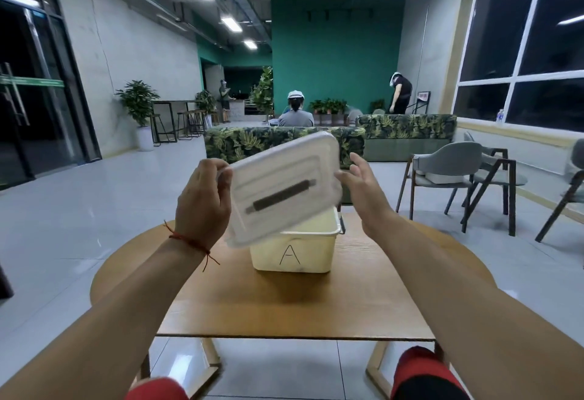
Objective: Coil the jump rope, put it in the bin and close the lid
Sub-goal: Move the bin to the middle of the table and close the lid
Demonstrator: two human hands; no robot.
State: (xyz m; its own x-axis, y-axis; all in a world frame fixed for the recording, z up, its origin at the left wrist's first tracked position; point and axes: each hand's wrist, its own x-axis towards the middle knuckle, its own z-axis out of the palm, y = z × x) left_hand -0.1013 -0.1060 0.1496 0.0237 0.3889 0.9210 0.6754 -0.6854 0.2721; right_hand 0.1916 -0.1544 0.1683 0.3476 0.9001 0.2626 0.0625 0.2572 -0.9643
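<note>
Left hand (202,200) grips lid (284,188) tilted above bin (294,251).

We see both of our forearms bare, with no sleeves reaching into view. A thin red string bracelet (189,241) circles the wrist of our left hand (202,200), its knot leaving two short loose ends hanging on the inner side, while our right hand (363,191) wears nothing. At the bottom edge our knees (423,374) show in bright red cloth, with a black patch on the right one.
</note>
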